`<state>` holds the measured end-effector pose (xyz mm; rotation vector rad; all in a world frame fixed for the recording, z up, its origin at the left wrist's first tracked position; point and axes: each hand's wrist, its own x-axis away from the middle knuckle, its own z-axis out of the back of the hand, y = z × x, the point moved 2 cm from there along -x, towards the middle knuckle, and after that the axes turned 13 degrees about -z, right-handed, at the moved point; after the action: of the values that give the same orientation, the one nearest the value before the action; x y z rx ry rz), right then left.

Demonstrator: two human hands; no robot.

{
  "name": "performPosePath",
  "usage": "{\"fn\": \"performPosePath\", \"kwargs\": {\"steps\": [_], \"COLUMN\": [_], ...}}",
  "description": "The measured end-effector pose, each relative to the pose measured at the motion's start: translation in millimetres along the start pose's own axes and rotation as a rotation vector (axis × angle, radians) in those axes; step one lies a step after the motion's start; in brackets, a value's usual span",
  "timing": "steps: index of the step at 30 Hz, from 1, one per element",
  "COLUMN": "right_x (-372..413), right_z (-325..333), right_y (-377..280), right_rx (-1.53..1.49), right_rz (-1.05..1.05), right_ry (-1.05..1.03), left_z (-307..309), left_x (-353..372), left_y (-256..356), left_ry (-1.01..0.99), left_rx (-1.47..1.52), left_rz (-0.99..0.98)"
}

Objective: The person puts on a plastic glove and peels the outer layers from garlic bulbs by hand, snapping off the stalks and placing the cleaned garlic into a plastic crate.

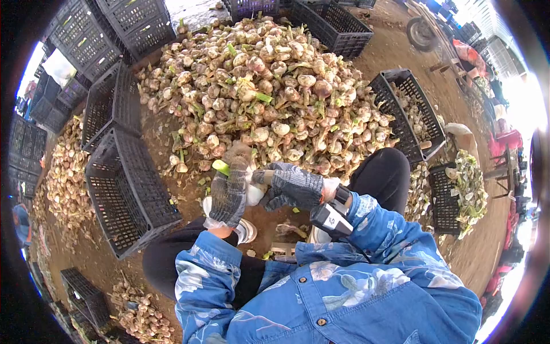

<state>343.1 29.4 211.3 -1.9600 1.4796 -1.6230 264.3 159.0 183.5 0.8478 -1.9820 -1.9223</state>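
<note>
Both my hands wear grey knitted gloves and meet in front of my chest, above my knees. My left hand [230,189] is closed around a garlic bulb [254,195], whose green stalk end [220,167] sticks out at the top left. My right hand [289,185] grips a small tool with a pale handle [264,176], held against the bulb; its blade is hidden. A device [330,218] is strapped to my right wrist. A big heap of garlic bulbs [263,86] lies on the ground just beyond my hands.
Black plastic crates stand around: an empty one on its side at the left [129,195], one with bulbs at the right [409,112], several stacked at the back [114,28]. Smaller garlic piles lie at the far left [63,172]. Cut stalks fill a crate at the right [467,189].
</note>
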Motion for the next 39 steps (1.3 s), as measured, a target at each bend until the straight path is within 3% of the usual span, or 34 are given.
{"fn": "performPosePath", "kwargs": {"steps": [3,4,5,7,8,9,11,12,14,15,17,23,27,29,30,31,33,35,37,39], "right_x": [3,10,10,11,10,9,7,7,10,11,10,2,-17,-10,-7,-3,7,5,4,5], "right_z": [4,5,5,5,6,8,10,8,1,2,4,24,56,42,38,35,25,21,11,9], "right_y": [-1,-10,-9,-2,1,3,4,2,-1,1,2,10,34,31,32,29,18,17,8,0], "right_rx": [-0.002,0.417,0.417,-0.018,-0.019,0.011,0.041,0.074,0.022,0.018,0.133,0.165,0.180,-0.139,-0.482,-0.484,-0.818,-0.828,0.227,0.066], "right_rz": [-0.060,0.159,0.158,0.015,0.015,0.128,0.241,0.175,0.015,0.014,0.115,0.173,0.095,0.120,0.019,0.020,-0.040,-0.035,0.445,0.336], "right_ry": [0.023,-0.004,-0.005,0.012,0.012,-0.001,-0.014,0.061,0.227,0.229,0.202,0.453,0.599,0.347,0.149,0.149,-0.185,-0.280,0.003,0.059], "left_z": [-1,1,1,0,3,3,4,4,3,2,3,2,14,19,18,18,15,16,12,12], "left_x": [1,4,4,2,2,0,-2,0,3,4,3,-1,-3,-5,-3,-3,-4,-1,-3,3], "left_y": [10,7,2,-3,-3,4,13,11,3,-2,-6,5,-4,-24,-17,-11,-2,-5,-2,-18], "left_ry": [-0.044,-0.023,-0.023,0.085,0.078,0.078,0.017,0.017,0.082,0.078,0.085,0.174,0.260,0.357,0.411,0.409,0.283,0.185,0.082,0.154], "left_rx": [-0.193,-0.281,-0.281,-0.059,-0.062,-0.063,-0.217,-0.218,-0.101,-0.101,-0.137,-0.077,0.010,0.270,0.324,0.323,0.424,0.455,0.325,0.489], "left_rz": [0.136,0.217,0.218,0.151,0.181,0.181,0.408,0.408,0.171,0.174,-0.023,0.111,0.242,0.324,0.418,0.418,0.306,0.288,0.171,0.280]}}
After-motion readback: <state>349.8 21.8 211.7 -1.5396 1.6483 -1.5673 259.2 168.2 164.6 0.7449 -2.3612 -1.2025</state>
